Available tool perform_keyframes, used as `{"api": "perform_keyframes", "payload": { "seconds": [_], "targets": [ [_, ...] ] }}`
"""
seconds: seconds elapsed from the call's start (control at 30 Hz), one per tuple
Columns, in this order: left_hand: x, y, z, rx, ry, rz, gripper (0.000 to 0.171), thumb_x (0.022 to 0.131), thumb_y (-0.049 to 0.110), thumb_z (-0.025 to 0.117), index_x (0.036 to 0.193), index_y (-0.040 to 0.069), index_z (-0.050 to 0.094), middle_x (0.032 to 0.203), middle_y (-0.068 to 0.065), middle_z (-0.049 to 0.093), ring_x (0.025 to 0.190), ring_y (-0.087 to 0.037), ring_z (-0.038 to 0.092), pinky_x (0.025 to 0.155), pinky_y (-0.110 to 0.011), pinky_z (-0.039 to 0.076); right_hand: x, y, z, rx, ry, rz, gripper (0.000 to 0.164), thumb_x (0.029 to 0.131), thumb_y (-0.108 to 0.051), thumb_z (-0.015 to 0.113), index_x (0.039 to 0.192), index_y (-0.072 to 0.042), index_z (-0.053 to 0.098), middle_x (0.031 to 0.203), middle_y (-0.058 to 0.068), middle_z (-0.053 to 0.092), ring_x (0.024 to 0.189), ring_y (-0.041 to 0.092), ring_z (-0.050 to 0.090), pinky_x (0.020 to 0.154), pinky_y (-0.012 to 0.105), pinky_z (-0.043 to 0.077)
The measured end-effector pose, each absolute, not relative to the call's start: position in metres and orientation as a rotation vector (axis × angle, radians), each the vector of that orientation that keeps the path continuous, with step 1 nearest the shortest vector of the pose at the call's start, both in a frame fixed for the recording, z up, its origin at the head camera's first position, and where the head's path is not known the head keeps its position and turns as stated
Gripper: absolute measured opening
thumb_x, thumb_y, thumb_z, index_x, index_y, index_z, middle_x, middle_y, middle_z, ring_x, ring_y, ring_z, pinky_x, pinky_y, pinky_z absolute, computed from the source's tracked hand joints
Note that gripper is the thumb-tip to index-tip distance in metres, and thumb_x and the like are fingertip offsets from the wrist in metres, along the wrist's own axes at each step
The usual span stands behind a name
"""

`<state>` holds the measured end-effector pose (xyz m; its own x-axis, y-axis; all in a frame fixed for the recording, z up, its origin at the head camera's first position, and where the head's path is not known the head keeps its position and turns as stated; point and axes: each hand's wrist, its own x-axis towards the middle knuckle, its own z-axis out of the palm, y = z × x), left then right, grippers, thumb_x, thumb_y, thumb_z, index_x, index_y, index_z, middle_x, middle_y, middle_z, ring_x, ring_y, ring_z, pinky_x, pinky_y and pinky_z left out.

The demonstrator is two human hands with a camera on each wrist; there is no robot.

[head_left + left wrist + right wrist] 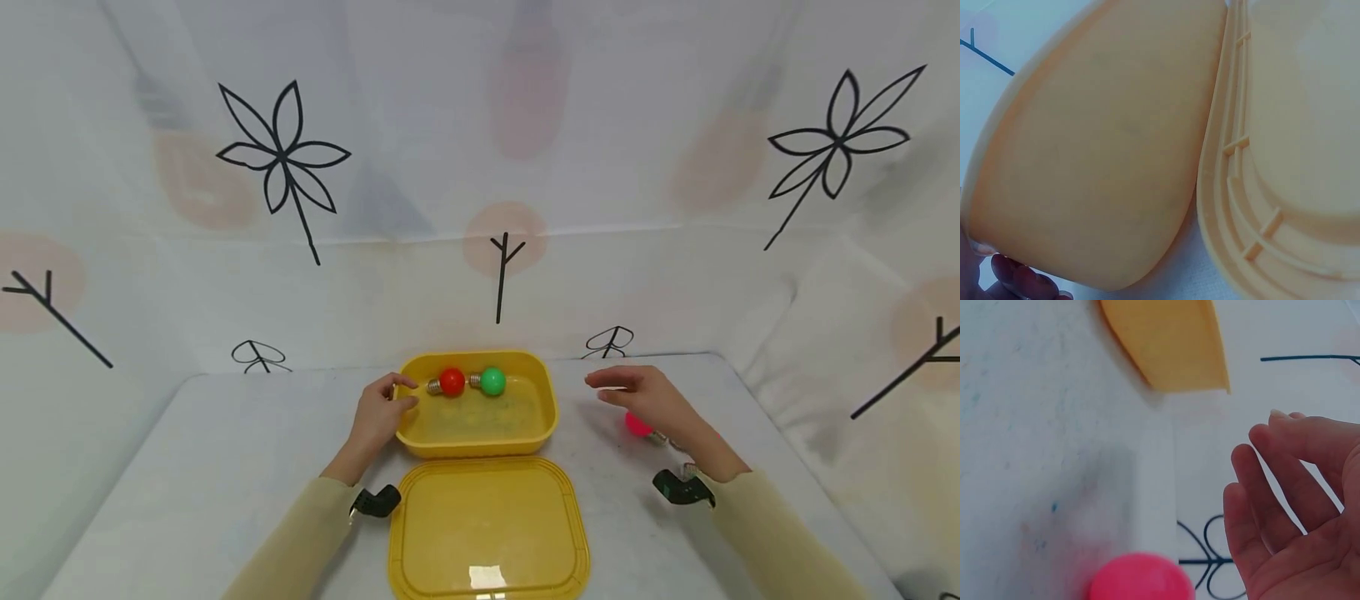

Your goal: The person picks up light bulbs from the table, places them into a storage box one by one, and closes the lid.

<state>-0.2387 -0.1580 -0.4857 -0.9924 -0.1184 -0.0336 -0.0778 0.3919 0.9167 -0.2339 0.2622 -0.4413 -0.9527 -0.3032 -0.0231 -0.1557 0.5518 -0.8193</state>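
Observation:
A yellow plastic box contains a red light bulb and a green light bulb, lying near its back wall with metal screw bases pointing left. My left hand grips the box's left rim; in the left wrist view, curled fingers show at the box's outer wall. To the right of the box, my right hand hovers over the table, fingers relaxed and holding nothing. Beneath it lies a pink light bulb, partly hidden by the hand and also visible in the right wrist view.
A yellow lid lies flat directly in front of the box. Near the right wrist, another metal screw base shows, mostly hidden by the arm. White cloth covers the table, and a patterned curtain hangs behind it.

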Motion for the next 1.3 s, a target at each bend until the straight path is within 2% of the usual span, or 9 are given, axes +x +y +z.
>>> {"api": "perform_keyframes", "payload": {
  "seconds": [0.13, 0.27, 0.4, 0.53, 0.63, 0.8, 1.07, 1.3],
  "targets": [
    [-0.237, -0.158, -0.485, 0.188, -2.593, -1.694, 0.017, 0.088, 0.008, 0.07, 0.105, 0.008, 0.069, 0.138, -0.016, 0.054, 0.123, -0.031, 0.045, 0.111, -0.05, 0.033, -0.22, 0.277, -0.441, -0.347, 2.639, -1.362, 0.037, 0.095, -0.024, 0.068, 0.128, -0.006, 0.066, 0.127, 0.016, 0.065, 0.117, 0.033, 0.06, 0.09, 0.037, 0.054],
    [-0.237, -0.158, -0.485, 0.195, -2.602, -1.688, 0.017, 0.088, 0.008, 0.069, 0.105, 0.008, 0.069, 0.141, -0.018, 0.052, 0.131, -0.033, 0.043, 0.112, -0.052, 0.031, -0.205, 0.294, -0.442, -0.367, 2.703, -1.341, 0.033, 0.095, -0.019, 0.068, 0.126, -0.006, 0.067, 0.124, 0.017, 0.066, 0.114, 0.036, 0.061, 0.084, 0.029, 0.055],
    [-0.238, -0.158, -0.488, 0.189, -2.607, -1.676, 0.017, 0.088, 0.008, 0.069, 0.105, 0.009, 0.069, 0.136, -0.016, 0.055, 0.12, -0.03, 0.046, 0.106, -0.048, 0.037, -0.193, 0.313, -0.444, -0.356, 2.73, -1.324, 0.033, 0.095, -0.02, 0.068, 0.126, -0.008, 0.067, 0.124, 0.014, 0.066, 0.111, 0.03, 0.063, 0.081, 0.025, 0.055],
    [-0.239, -0.158, -0.488, 0.182, -2.603, -1.672, 0.016, 0.088, 0.009, 0.07, 0.105, 0.009, 0.069, 0.131, -0.015, 0.056, 0.112, -0.029, 0.045, 0.102, -0.045, 0.038, -0.182, 0.329, -0.444, -0.318, 2.732, -1.343, 0.035, 0.095, -0.021, 0.068, 0.126, -0.006, 0.067, 0.126, 0.016, 0.064, 0.106, 0.021, 0.065, 0.079, 0.03, 0.057],
    [-0.238, -0.158, -0.487, 0.186, -2.6, -1.68, 0.017, 0.088, 0.008, 0.07, 0.105, 0.008, 0.069, 0.137, -0.016, 0.054, 0.122, -0.031, 0.046, 0.11, -0.05, 0.034, -0.174, 0.339, -0.444, -0.275, 2.745, -1.34, 0.037, 0.095, -0.023, 0.068, 0.126, -0.004, 0.066, 0.129, 0.021, 0.061, 0.105, 0.027, 0.065, 0.077, 0.032, 0.058],
    [-0.238, -0.157, -0.486, 0.19, -2.593, -1.695, 0.016, 0.089, 0.007, 0.069, 0.105, 0.007, 0.069, 0.143, -0.017, 0.051, 0.136, -0.034, 0.041, 0.113, -0.052, 0.03, -0.16, 0.352, -0.445, -0.18, 2.81, -1.243, 0.039, 0.096, -0.023, 0.067, 0.129, -0.002, 0.063, 0.127, 0.022, 0.061, 0.108, 0.038, 0.061, 0.075, 0.027, 0.057],
    [-0.238, -0.157, -0.487, 0.215, -2.598, -1.695, 0.017, 0.089, 0.007, 0.069, 0.106, 0.007, 0.068, 0.144, -0.017, 0.05, 0.137, -0.035, 0.04, 0.113, -0.052, 0.029, -0.142, 0.378, -0.451, -0.062, 2.875, -1.097, 0.046, 0.095, -0.028, 0.067, 0.13, 0.001, 0.061, 0.123, 0.023, 0.063, 0.111, 0.042, 0.058, 0.073, 0.028, 0.057],
    [-0.238, -0.156, -0.488, 0.244, -2.592, -1.71, 0.016, 0.088, 0.007, 0.069, 0.104, 0.009, 0.068, 0.144, -0.017, 0.049, 0.133, -0.035, 0.041, 0.112, -0.052, 0.03, -0.131, 0.393, -0.455, 0.018, 2.856, -1.094, 0.045, 0.094, -0.02, 0.069, 0.129, 0.006, 0.059, 0.122, 0.026, 0.063, 0.108, 0.041, 0.06, 0.074, 0.034, 0.059]
  ]
}}
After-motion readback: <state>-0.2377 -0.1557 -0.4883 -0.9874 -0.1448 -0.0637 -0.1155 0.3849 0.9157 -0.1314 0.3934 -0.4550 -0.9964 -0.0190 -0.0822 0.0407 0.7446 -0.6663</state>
